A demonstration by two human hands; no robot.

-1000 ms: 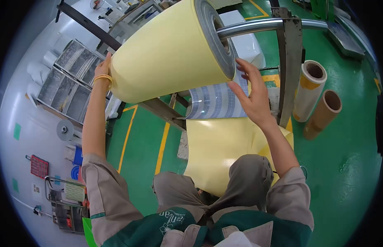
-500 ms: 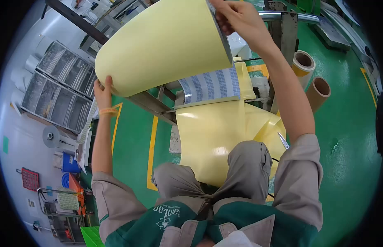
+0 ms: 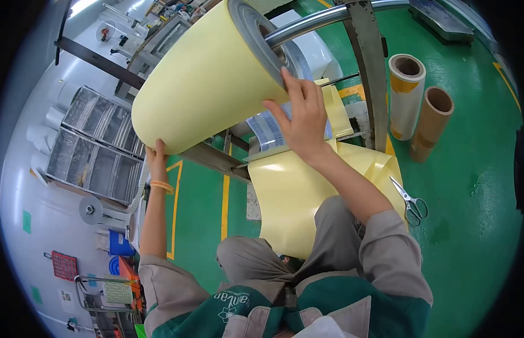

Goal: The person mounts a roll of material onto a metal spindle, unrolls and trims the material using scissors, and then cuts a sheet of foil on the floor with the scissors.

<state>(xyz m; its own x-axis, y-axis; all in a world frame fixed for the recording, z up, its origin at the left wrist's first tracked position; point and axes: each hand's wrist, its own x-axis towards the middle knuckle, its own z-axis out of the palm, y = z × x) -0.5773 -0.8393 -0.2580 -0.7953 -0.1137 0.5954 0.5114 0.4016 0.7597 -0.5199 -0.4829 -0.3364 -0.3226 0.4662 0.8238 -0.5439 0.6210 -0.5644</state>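
Note:
A large yellow roll (image 3: 200, 79) sits on a metal shaft (image 3: 307, 28) at the top centre. My left hand (image 3: 157, 158) touches the lower left end of the roll, fingers spread, its palm side partly hidden. With thumb and fingers apart, my right hand (image 3: 301, 115) rests at the roll's lower right edge, by its grey end. Below the roll, a blue and white striped sheet (image 3: 266, 130) passes over the frame. A wide yellow sheet (image 3: 290, 191) hangs down in front of my knees. Scissors (image 3: 409, 201) lie at the sheet's right edge.
An upright metal frame post (image 3: 370, 73) stands right of the roll. Two tubes, one white (image 3: 404, 107) and one brown (image 3: 431, 127), stand on the green floor at the right. Racks (image 3: 98, 152) and a blue bin (image 3: 121, 242) are at the left.
My right hand has come down from the top of the roll's right end to its lower edge. My left hand stays at the left end. The view has shifted, and the scissors show fully.

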